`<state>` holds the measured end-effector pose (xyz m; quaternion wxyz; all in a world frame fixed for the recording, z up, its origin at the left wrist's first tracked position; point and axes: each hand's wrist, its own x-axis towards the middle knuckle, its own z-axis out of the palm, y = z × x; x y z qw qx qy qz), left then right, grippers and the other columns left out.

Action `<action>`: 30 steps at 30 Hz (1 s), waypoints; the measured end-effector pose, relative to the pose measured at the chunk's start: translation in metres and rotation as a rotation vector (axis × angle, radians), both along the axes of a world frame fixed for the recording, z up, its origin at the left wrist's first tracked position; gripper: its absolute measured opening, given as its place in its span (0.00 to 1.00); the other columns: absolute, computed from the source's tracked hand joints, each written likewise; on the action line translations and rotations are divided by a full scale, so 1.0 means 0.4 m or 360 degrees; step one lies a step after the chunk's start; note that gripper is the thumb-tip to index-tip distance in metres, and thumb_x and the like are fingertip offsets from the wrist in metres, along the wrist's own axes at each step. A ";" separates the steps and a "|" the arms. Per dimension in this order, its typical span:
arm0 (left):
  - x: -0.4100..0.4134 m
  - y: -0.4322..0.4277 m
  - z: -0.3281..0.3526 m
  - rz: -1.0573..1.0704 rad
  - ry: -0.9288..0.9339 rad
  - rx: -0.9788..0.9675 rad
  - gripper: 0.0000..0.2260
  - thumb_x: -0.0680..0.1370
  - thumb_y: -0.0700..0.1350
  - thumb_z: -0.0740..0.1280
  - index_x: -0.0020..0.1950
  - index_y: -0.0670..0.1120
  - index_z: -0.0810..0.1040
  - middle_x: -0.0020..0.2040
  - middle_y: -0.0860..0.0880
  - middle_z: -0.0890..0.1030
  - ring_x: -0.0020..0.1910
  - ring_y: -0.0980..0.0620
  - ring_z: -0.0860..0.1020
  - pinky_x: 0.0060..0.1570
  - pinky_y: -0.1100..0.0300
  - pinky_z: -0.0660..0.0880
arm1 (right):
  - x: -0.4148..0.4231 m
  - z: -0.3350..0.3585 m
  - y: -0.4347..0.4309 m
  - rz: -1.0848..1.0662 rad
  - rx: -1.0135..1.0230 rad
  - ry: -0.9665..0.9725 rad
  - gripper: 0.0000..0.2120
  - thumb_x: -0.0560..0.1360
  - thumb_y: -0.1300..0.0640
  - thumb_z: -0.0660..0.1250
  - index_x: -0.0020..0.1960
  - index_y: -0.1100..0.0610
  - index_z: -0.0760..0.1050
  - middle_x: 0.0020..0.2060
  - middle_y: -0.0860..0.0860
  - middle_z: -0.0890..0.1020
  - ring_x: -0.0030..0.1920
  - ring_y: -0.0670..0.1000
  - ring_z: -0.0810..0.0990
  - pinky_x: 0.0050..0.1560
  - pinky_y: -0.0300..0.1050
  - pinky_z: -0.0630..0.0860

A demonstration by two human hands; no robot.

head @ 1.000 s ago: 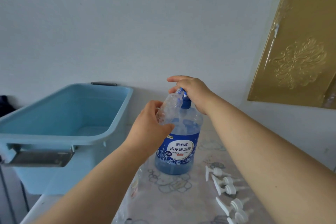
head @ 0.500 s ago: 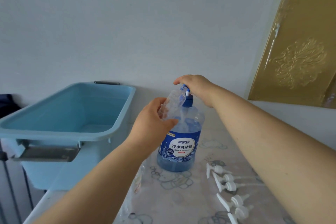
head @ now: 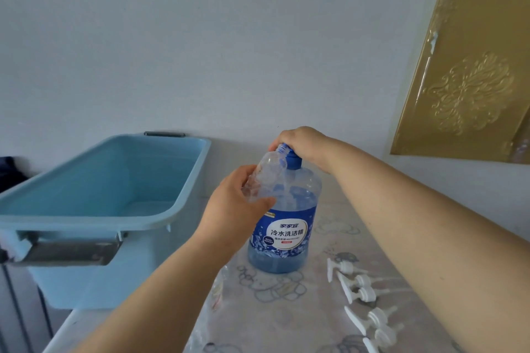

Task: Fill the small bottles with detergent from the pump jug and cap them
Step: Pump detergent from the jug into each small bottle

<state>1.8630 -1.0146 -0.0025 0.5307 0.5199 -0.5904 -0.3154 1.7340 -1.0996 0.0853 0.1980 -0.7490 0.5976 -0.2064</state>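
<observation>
Pumping is the step in hand: the right hand presses down on the pump of the jug, which stands on the counter. Against the jug's neck, the left hand's grip wraps a small clear bottle. Keep its mouth under the spout; press slowly. White caps lie right of the jug.

Pump head of jug hidden under right hand. Small bottle base covered by left hand. Lowest white pump cap cut by bottom edge. Gold panel cropped at right.
</observation>
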 end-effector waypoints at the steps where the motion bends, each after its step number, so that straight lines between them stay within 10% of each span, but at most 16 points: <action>1: -0.001 0.001 0.002 0.0000 -0.0007 -0.0009 0.16 0.72 0.41 0.72 0.53 0.58 0.74 0.48 0.55 0.81 0.45 0.55 0.80 0.45 0.56 0.79 | -0.002 0.005 -0.001 0.0014 0.0003 -0.0018 0.17 0.79 0.58 0.57 0.61 0.64 0.77 0.49 0.58 0.76 0.51 0.51 0.72 0.62 0.50 0.71; 15: -0.009 0.001 0.009 0.0018 -0.0055 -0.0037 0.15 0.73 0.43 0.72 0.52 0.59 0.72 0.46 0.56 0.80 0.43 0.57 0.79 0.43 0.58 0.78 | -0.014 -0.013 -0.040 -0.0051 -0.0035 -0.0234 0.13 0.78 0.57 0.56 0.38 0.58 0.74 0.42 0.57 0.75 0.44 0.56 0.69 0.47 0.45 0.68; 19: -0.009 0.006 0.005 0.0014 -0.0023 -0.0005 0.15 0.73 0.42 0.72 0.52 0.59 0.73 0.44 0.57 0.80 0.40 0.60 0.78 0.35 0.64 0.73 | -0.006 -0.022 -0.038 -0.0056 0.0026 -0.0208 0.16 0.76 0.59 0.54 0.52 0.66 0.77 0.53 0.64 0.78 0.50 0.62 0.75 0.53 0.49 0.72; 22: -0.012 0.012 0.015 0.0016 -0.0026 -0.0026 0.14 0.73 0.43 0.72 0.52 0.59 0.73 0.44 0.57 0.80 0.41 0.58 0.79 0.38 0.62 0.75 | -0.008 0.002 -0.033 -0.0083 0.0016 -0.0162 0.11 0.76 0.59 0.56 0.39 0.60 0.72 0.40 0.60 0.73 0.43 0.54 0.66 0.44 0.46 0.64; 30: -0.009 0.007 0.032 0.0015 -0.0032 -0.0068 0.14 0.73 0.44 0.72 0.53 0.59 0.73 0.45 0.57 0.81 0.43 0.58 0.80 0.41 0.61 0.78 | -0.011 0.013 -0.057 -0.0029 -0.0033 -0.0194 0.17 0.77 0.59 0.57 0.58 0.69 0.75 0.40 0.57 0.77 0.43 0.53 0.69 0.41 0.44 0.66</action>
